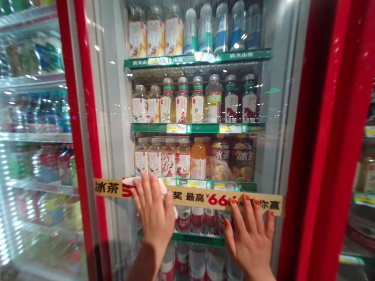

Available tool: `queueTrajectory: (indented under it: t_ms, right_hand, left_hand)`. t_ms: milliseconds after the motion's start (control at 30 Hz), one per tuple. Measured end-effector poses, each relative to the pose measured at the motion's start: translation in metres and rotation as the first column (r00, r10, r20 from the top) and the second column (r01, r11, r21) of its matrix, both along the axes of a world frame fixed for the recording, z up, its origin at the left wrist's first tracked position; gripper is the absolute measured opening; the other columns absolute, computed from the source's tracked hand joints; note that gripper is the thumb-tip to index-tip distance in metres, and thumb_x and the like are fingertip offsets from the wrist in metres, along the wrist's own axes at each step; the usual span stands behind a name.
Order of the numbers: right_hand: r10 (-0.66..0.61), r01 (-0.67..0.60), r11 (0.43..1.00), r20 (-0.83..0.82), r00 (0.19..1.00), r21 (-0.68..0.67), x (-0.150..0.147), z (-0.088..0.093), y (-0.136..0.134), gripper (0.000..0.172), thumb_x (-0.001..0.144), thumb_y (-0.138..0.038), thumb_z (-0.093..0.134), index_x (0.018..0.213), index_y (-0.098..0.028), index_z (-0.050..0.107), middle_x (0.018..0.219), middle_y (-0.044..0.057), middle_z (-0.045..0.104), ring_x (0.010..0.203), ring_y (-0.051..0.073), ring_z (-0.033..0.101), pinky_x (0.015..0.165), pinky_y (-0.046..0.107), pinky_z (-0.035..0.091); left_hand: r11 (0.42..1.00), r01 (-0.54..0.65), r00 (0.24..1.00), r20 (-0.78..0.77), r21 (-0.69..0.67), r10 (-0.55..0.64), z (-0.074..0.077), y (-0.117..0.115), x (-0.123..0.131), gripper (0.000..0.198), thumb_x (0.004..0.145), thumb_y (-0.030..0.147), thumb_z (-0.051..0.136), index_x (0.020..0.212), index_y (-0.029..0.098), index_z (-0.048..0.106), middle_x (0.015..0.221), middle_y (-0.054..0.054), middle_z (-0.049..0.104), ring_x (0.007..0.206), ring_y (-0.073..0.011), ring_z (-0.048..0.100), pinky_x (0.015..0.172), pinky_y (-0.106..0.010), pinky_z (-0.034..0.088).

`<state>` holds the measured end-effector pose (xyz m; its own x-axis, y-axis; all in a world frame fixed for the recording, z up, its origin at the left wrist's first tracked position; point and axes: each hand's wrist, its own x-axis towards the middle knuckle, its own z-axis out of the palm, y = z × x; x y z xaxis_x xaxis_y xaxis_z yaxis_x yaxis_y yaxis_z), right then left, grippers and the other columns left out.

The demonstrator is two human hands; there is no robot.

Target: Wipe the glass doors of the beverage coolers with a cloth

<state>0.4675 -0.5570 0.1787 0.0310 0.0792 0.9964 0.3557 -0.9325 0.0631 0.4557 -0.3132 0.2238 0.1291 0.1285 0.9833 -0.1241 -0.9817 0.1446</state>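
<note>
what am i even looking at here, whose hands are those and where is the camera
This is a single picture from a camera worn on a person's head, looking forward and down, so the two bare hands are that person's own. No machine appears in it.

The left hand lies over a white cloth or tissue, pressing it against a gold printed strip with red lettering. The strip runs across the glass door of a drinks fridge with a red frame. The right hand, with orange-painted nails, lies flat on the same strip and holds nothing.

Behind the glass, plastic drinks bottles stand in rows on shelves with green price rails.
</note>
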Motion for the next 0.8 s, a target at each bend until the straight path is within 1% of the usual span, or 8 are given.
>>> queueTrajectory:
  t_ms: [67,200,300,433,533,633,733,800]
  right_hand:
    - [-0.026,0.027,0.999,0.018,1.0,-0.044,-0.001,0.001,-0.002,0.069,0.108,-0.036,0.053,0.172,-0.027,0.028,0.182,0.004,0.021,0.17,0.026,0.019,0.14,0.057,0.01]
    - [-0.065,0.071,0.992,0.063,0.996,-0.101,0.001,0.001,-0.006,0.074,0.103,-0.025,0.056,0.172,-0.02,0.029,0.182,0.01,0.022,0.17,0.028,0.018,0.14,0.057,0.011]
    - [-0.06,0.07,0.992,0.089,0.994,-0.108,0.007,-0.002,-0.007,0.075,0.101,-0.023,0.055,0.172,-0.019,0.03,0.181,0.011,0.024,0.17,0.029,0.019,0.14,0.058,0.011]
    - [-0.081,0.095,0.991,0.143,0.986,-0.097,0.014,-0.005,-0.006,0.08,0.098,-0.022,0.059,0.172,-0.018,0.03,0.181,0.011,0.024,0.17,0.029,0.02,0.14,0.058,0.012]
    - [-0.094,0.11,0.989,0.147,0.985,-0.1,0.016,-0.006,-0.007,0.081,0.097,-0.022,0.061,0.172,-0.018,0.031,0.18,0.012,0.024,0.169,0.029,0.02,0.14,0.058,0.013]
    - [-0.098,0.117,0.987,0.163,0.982,-0.111,0.016,-0.005,-0.01,0.079,0.097,-0.023,0.059,0.171,-0.018,0.033,0.18,0.012,0.027,0.169,0.029,0.023,0.139,0.057,0.015]
    - [-0.105,0.125,0.986,0.177,0.979,-0.108,0.017,-0.004,-0.011,0.078,0.097,-0.022,0.059,0.171,-0.018,0.034,0.179,0.011,0.028,0.168,0.028,0.024,0.139,0.056,0.016]
    - [-0.105,0.124,0.987,0.168,0.98,-0.106,0.016,-0.005,-0.009,0.076,0.099,-0.024,0.059,0.171,-0.02,0.033,0.179,0.008,0.028,0.169,0.026,0.023,0.14,0.056,0.013]
  left_hand:
    - [0.994,0.034,0.999,-0.016,0.107,-0.032,0.003,-0.025,-0.002,0.075,0.109,0.034,0.045,0.175,0.015,0.013,0.185,-0.006,0.005,0.173,-0.0248,-0.001,0.142,-0.047,-0.001]
    - [0.894,0.069,0.997,-0.065,0.444,-0.045,-0.031,-0.039,-0.013,0.074,0.109,0.043,0.046,0.174,0.023,0.02,0.184,0.001,0.013,0.173,-0.0216,0.006,0.142,-0.043,-0.001]
    - [0.965,-0.025,0.998,-0.056,0.262,0.041,-0.035,-0.006,-0.011,0.075,0.108,0.033,0.049,0.175,0.02,0.018,0.185,-0.002,0.012,0.173,-0.0218,0.003,0.142,-0.044,-0.004]
    - [0.994,-0.037,0.999,0.022,-0.107,0.039,0.009,0.005,0.002,0.078,0.109,0.029,0.045,0.175,0.016,0.006,0.186,-0.008,0.002,0.173,-0.0235,-0.004,0.142,-0.051,0.001]
    - [0.999,-0.007,0.999,0.041,0.049,0.005,0.016,-0.039,0.007,0.079,0.107,0.035,0.048,0.175,0.015,0.012,0.186,-0.006,0.006,0.173,-0.0239,0.002,0.143,-0.045,0.001]
    - [0.923,0.026,0.995,0.075,0.384,-0.06,-0.018,-0.072,0.007,0.079,0.107,0.045,0.046,0.175,0.017,0.016,0.184,-0.001,0.011,0.173,-0.0214,0.007,0.143,-0.042,0.002]
    - [0.898,0.003,0.996,0.074,0.439,-0.039,-0.044,-0.054,0.004,0.077,0.106,0.04,0.044,0.175,0.022,0.015,0.183,0.003,0.011,0.173,-0.0178,0.005,0.143,-0.043,-0.002]
    - [0.964,-0.021,1.0,0.016,0.264,0.017,-0.034,-0.027,0.001,0.078,0.106,0.033,0.047,0.175,0.024,0.013,0.184,0.002,0.009,0.173,-0.0182,0.002,0.142,-0.046,-0.005]
